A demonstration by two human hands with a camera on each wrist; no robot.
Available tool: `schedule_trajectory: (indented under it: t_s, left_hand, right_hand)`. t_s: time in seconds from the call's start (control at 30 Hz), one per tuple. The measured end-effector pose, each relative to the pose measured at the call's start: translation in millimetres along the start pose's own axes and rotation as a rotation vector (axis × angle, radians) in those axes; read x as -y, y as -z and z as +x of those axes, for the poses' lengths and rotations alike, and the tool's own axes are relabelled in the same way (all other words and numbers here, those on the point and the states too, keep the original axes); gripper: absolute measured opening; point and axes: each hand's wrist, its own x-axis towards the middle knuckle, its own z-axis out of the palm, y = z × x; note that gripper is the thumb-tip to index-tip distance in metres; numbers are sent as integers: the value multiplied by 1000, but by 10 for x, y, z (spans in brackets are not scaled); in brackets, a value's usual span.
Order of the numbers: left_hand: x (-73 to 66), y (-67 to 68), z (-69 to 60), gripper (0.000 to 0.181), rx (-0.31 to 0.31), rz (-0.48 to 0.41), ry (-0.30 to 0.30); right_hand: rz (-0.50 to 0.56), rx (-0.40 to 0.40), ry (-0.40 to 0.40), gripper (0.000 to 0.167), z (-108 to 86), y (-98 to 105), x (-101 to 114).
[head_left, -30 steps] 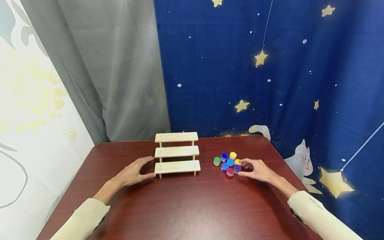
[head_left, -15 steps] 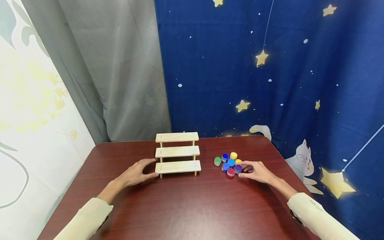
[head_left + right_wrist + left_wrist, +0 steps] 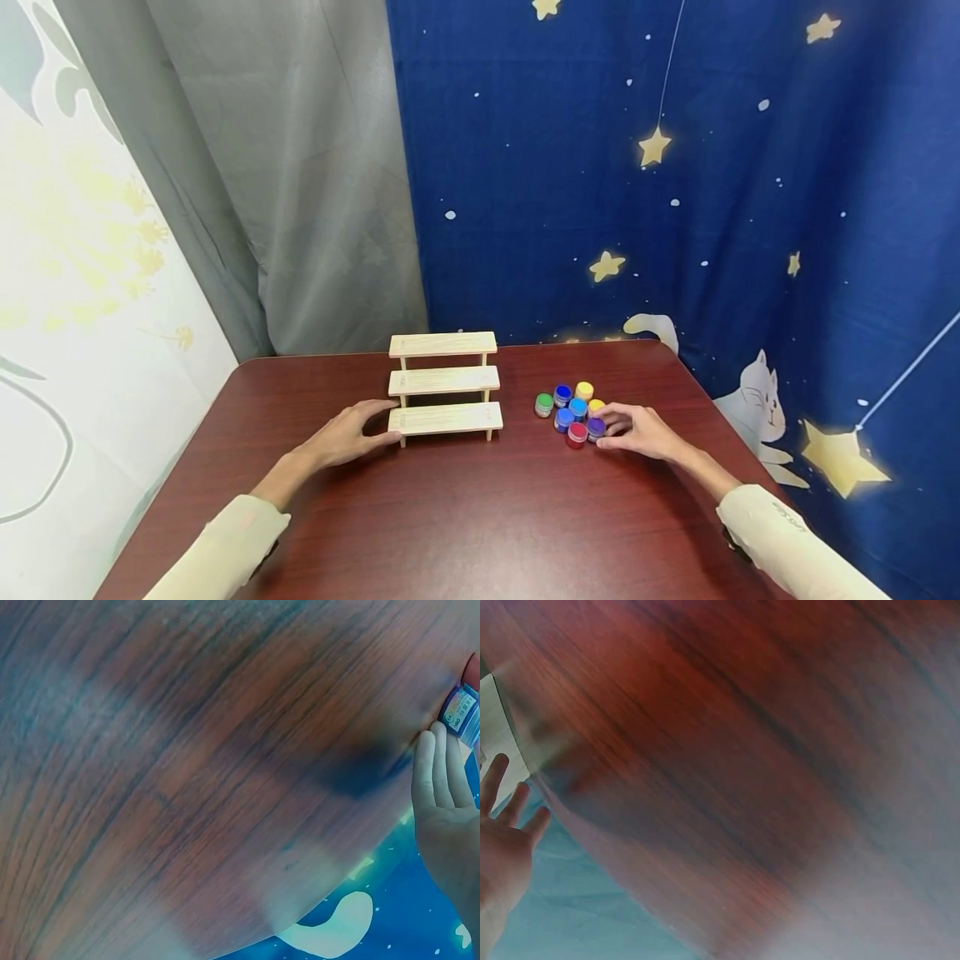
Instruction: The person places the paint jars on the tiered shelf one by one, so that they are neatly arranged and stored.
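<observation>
A pale wooden three-step display stand [image 3: 446, 417] stands toward the back of the table. My left hand [image 3: 347, 435] is at its left end, thumb at the front corner of the lowest step and fingers extended behind; firm contact is unclear. To the right, several small paint jars cluster together: green [image 3: 544, 406], red [image 3: 577, 436], purple [image 3: 596, 429], yellow [image 3: 584, 390] and blues [image 3: 564, 420]. My right hand [image 3: 643, 433] lies at their right side, thumb and fingers apart beside the purple jar. In the right wrist view its fingers look straight, fingertips near the purple jar [image 3: 457, 712].
The dark red wooden table [image 3: 480, 517] has rounded back corners. Behind it hang a grey curtain [image 3: 337, 208] and a blue star-patterned curtain [image 3: 540, 183]. A pale printed curtain [image 3: 90, 275] is on the left.
My left hand has moved slightly right, up to the stand's left end. My right hand stays beside the jars with only slight finger movement. The stand and jars stay in place.
</observation>
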Motion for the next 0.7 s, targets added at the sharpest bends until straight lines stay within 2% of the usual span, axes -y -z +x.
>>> schedule_trajectory:
  t_s: [0.3, 0.7]
  left_hand:
    - [5, -18, 8, 69, -8, -31, -5]
    - [-44, -5, 19, 61, -24, -86, -46]
  right_hand:
    - [57, 19, -25, 41, 13, -48, -2]
    - [54, 18, -31, 40, -7, -46, 11]
